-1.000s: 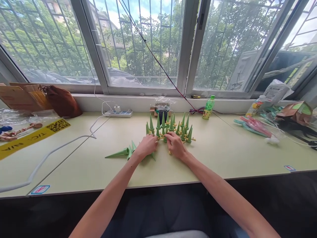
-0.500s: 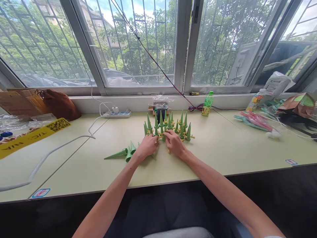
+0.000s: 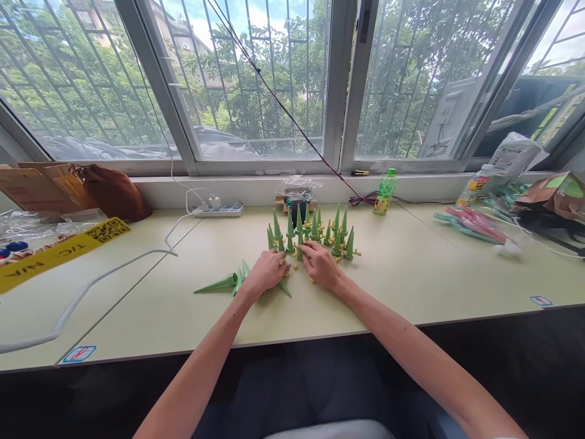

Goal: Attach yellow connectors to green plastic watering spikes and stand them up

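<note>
A cluster of green plastic watering spikes (image 3: pixel 337 244) with yellow valves stands points-up near the middle of the table. My right hand (image 3: pixel 320 265) is at the cluster's front edge, fingers closed on a green spike (image 3: pixel 300 251) that they partly cover. My left hand (image 3: pixel 269 269) is lower and to the left, its fingers curled down over small yellow pieces (image 3: pixel 286 272); what they grip is hidden. Loose green spikes lie beside and beneath that hand, including a long one (image 3: pixel 216 284) on its side. Another small yellow piece (image 3: pixel 296 266) sits between my hands.
Behind the cluster is a small box (image 3: pixel 299 207) with clear wrap. A green-capped bottle (image 3: pixel 384 192) and a power strip (image 3: pixel 219 210) stand by the window sill. A white cable (image 3: pixel 114 268) crosses the left side. Red and green plastic bags (image 3: pixel 475 224) lie right.
My left hand has shifted slightly down and left, away from the standing spikes, uncovering a yellow piece between the hands. My right hand stays nearly in place at the cluster.
</note>
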Demonstrator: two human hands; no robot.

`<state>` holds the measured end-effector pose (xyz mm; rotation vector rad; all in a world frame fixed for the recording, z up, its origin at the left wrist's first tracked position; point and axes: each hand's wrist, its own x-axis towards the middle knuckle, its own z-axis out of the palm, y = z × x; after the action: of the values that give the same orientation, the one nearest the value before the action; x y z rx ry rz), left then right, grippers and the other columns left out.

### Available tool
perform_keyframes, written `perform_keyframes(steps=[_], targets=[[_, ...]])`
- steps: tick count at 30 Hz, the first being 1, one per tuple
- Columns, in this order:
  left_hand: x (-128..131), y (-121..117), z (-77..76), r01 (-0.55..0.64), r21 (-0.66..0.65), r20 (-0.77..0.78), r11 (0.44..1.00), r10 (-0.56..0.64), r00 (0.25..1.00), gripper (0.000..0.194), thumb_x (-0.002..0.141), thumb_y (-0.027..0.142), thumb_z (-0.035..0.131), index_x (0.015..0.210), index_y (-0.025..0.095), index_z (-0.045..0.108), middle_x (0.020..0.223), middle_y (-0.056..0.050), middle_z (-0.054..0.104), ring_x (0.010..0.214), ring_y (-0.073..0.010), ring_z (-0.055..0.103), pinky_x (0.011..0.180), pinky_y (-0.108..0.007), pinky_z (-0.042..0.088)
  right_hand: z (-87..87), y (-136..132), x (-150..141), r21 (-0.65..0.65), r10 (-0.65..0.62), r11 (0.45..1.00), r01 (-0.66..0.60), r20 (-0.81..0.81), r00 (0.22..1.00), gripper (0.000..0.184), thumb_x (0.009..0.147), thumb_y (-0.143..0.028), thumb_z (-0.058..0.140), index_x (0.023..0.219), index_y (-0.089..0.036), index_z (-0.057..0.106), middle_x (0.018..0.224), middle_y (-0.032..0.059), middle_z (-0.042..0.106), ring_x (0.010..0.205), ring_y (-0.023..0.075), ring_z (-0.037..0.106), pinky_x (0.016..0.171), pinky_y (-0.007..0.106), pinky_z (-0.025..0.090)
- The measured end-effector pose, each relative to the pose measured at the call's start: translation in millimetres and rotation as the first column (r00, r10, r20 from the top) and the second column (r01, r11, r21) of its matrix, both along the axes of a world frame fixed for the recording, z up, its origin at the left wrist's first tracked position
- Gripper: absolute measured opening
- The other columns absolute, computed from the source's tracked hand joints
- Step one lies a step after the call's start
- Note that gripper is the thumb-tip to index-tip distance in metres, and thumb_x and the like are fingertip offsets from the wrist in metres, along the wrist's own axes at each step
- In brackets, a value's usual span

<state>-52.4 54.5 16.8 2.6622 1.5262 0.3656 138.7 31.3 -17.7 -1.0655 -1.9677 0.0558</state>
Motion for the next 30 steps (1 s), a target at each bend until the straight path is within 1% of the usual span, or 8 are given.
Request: perform_keyframes(steps=[5, 10, 15, 17, 19, 22, 25, 30], targets=[[6, -3, 3.5, 0.047, 0.002, -0.009, 0.999, -0.047, 0.999, 0.028, 0.087, 0.031, 0.048, 0.098, 0.018, 0.070, 0.093, -0.013, 0.067, 0.094, -0.0287, 0.060, 0.085, -0.038, 0.045, 0.1, 0, 0, -0.017, 0.001, 1.000, -0.001, 0.004, 1.000, 0.040, 0.089, -0.009, 0.046, 0.125, -0.017, 0.058, 0.119, 0.0130, 0.057, 0.110, 0.0223, 0.058, 0.096, 0.038, 0.050], [9, -11, 5.6, 0.109, 0.000, -0.030, 0.994, -0.109, 0.994, 0.028, 0.089, 0.029, 0.045, 0.083, 0.017, 0.069, 0.080, -0.011, 0.065, 0.088, -0.0278, 0.060, 0.082, -0.038, 0.044, -3.8, 2, 0, -0.031, 0.001, 1.000, -0.001, -0.011, 1.000, 0.038, 0.088, -0.009, 0.046, 0.124, -0.016, 0.059, 0.117, 0.0129, 0.056, 0.105, 0.0213, 0.059, 0.094, 0.037, 0.051], [8, -11, 3.8, 0.112, -0.027, 0.113, 0.993, -0.108, 0.988, 0.028, 0.088, 0.032, 0.049, 0.098, 0.016, 0.070, 0.094, -0.013, 0.067, 0.095, -0.0274, 0.061, 0.080, -0.035, 0.047, -5.3, 3, 0, -0.033, -0.008, 0.999, 0.007, -0.014, 1.000, 0.036, 0.088, -0.009, 0.047, 0.120, -0.015, 0.060, 0.113, 0.0133, 0.056, 0.099, 0.0212, 0.060, 0.090, 0.037, 0.052], [3, -8, 6.3, 0.105, -0.034, 0.155, 0.994, -0.099, 0.983, 0.031, 0.087, 0.032, 0.049, 0.103, 0.016, 0.069, 0.100, -0.012, 0.067, 0.097, -0.0266, 0.062, 0.082, -0.034, 0.047, -4.8, 3, 1, -0.031, -0.011, 0.999, 0.010, -0.021, 1.000, 0.034, 0.088, -0.009, 0.047, 0.119, -0.015, 0.061, 0.111, 0.0129, 0.056, 0.095, 0.0203, 0.061, 0.087, 0.036, 0.053], [-6, -4, 11.5, 0.072, 0.002, 0.191, 0.997, -0.072, 0.979, 0.031, 0.087, 0.031, 0.048, 0.103, 0.017, 0.070, 0.101, -0.011, 0.068, 0.101, -0.0260, 0.062, 0.086, -0.033, 0.046, -3.9, 2, 1, -0.025, -0.016, 1.000, 0.016, -0.036, 0.999, 0.032, 0.089, -0.009, 0.047, 0.118, -0.015, 0.061, 0.110, 0.0124, 0.056, 0.091, 0.0189, 0.061, 0.085, 0.035, 0.053], [-26, 1, 21.4, 0.026, 0.020, 0.193, 0.999, -0.030, 0.981, 0.028, 0.087, 0.027, 0.045, 0.093, 0.018, 0.071, 0.096, -0.009, 0.070, 0.092, -0.0236, 0.063, 0.080, -0.032, 0.047, -1.5, -1, 1, -0.031, -0.031, 0.999, 0.029, -0.061, 0.998, 0.028, 0.091, -0.012, 0.047, 0.115, -0.016, 0.061, 0.107, 0.0104, 0.057, 0.079, 0.0155, 0.061, 0.077, 0.032, 0.053], [-42, 0, 27.6, -0.005, -0.005, 0.126, 1.000, 0.005, 0.992, 0.027, 0.087, 0.033, 0.047, 0.081, 0.020, 0.070, 0.086, -0.008, 0.069, 0.084, -0.0236, 0.062, 0.073, -0.031, 0.046, 1.1, -5, 1, -0.040, -0.023, 0.999, 0.021, -0.044, 0.999, 0.021, 0.093, -0.017, 0.049, 0.107, -0.016, 0.064, 0.096, 0.0076, 0.059, 0.071, 0.0140, 0.058, 0.071, 0.029, 0.051], [-45, -6, 21.9, 0.018, -0.038, 0.071, 0.999, -0.016, 0.997, 0.027, 0.083, 0.042, 0.055, 0.083, 0.020, 0.071, 0.087, -0.009, 0.069, 0.087, -0.0254, 0.061, 0.074, -0.032, 0.045, 3.2, -12, 0, -0.067, 0.069, 0.996, -0.066, 0.040, 0.997, 0.014, 0.091, -0.020, 0.055, 0.098, -0.017, 0.066, 0.085, 0.0046, 0.060, 0.070, 0.0138, 0.056, 0.069, 0.028, 0.048]])
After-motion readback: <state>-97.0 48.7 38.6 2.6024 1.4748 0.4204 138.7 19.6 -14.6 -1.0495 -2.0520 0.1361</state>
